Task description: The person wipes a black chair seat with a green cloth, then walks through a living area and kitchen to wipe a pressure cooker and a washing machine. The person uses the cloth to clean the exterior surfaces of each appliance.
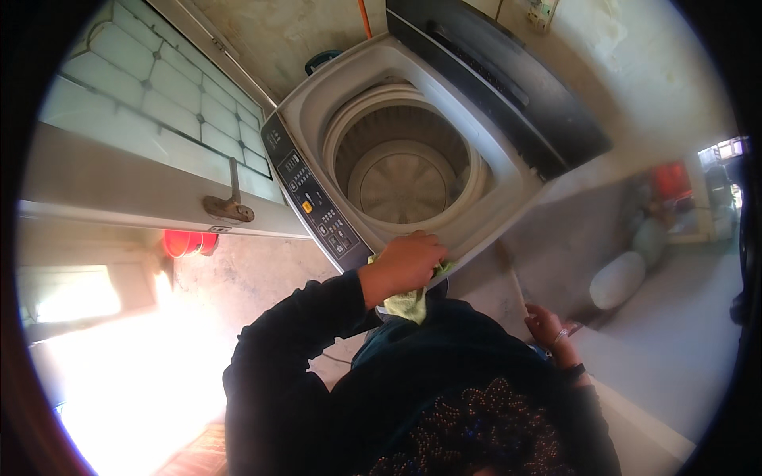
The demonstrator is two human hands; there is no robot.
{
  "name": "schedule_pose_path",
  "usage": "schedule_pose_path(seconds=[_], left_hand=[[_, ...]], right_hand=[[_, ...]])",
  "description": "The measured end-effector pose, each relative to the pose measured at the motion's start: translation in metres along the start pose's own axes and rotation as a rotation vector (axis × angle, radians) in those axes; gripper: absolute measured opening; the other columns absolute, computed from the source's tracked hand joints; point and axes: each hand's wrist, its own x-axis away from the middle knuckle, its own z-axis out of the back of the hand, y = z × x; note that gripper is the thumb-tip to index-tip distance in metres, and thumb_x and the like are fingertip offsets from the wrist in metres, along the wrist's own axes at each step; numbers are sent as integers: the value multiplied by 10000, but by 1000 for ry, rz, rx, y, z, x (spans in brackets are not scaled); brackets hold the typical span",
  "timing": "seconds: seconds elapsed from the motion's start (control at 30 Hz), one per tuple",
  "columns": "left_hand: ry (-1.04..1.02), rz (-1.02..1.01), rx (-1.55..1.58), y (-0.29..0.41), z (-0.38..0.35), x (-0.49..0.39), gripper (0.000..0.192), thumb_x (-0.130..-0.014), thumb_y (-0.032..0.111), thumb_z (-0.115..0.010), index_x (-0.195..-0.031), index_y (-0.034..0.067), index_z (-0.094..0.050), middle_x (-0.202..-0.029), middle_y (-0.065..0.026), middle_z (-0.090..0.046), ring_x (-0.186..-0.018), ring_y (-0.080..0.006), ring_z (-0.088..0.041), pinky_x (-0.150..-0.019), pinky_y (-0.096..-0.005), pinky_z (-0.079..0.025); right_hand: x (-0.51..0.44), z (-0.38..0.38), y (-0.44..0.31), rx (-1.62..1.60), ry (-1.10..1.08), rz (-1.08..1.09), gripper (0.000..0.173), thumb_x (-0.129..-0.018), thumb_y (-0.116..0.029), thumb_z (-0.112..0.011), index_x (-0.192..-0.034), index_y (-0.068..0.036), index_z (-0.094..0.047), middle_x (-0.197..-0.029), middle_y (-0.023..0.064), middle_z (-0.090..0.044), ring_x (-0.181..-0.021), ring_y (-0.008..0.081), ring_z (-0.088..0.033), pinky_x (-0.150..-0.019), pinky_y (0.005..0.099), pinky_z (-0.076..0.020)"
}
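Note:
A top-loading washing machine (470, 238) stands before me, its dark lid (506, 89) raised and its ribbed drum (405, 178) in view. The dark control panel (315, 196) runs along its left side. My left hand (411, 262) is closed on a yellow-green cloth (408, 304) at the near rim of the machine. Part of the cloth hangs down below the hand, and another part shows beside the fingers. My right hand (543, 326) hangs low at my right side, fingers loosely curled, with nothing visible in it. It wears a bracelet and a dark wristband.
A door with patterned glass (172, 89) and a worn lever handle (229, 207) stands at the left. Beyond its lower edge is a red bucket (189, 243). A pale rounded object (617, 281) and a red item (673, 180) are at the right. An orange pipe (364, 18) stands behind the machine.

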Motion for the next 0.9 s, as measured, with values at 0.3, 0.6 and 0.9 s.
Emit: schedule_pose_path(seconds=[0.3, 0.6, 0.9], left_hand=[[-84, -211, -153, -10, 4, -13, 152, -696, 107, -640, -846, 99, -670, -854, -93, -646, -902, -337, -631, -724, -460, -509], [-19, -125, 109, -13, -2, -48, 181, -674, 197, -650, -827, 105, -677, -878, -125, -666, -862, -366, -636, -696, -485, -493], [-98, -95, 106, -20, -8, -60, 219, -693, 229, -678, -879, 113, -679, -869, -123, -678, -832, -358, -652, -689, -473, -505]], right_hand=[[14, -4, 23, -41, -2, -35, 405, -877, -131, -665, -1267, -26, -626, -1149, 222, -689, -942, 344, -703, -821, 387, -562], [18, -14, 34, -87, -5, -67, 423, -872, -145, -676, -1276, -33, -620, -1142, 208, -696, -936, 324, -707, -828, 385, -563], [6, 3, 25, -42, 16, -13, 393, -880, -145, -673, -1262, -61, -634, -1121, 203, -702, -915, 314, -715, -810, 387, -567]])
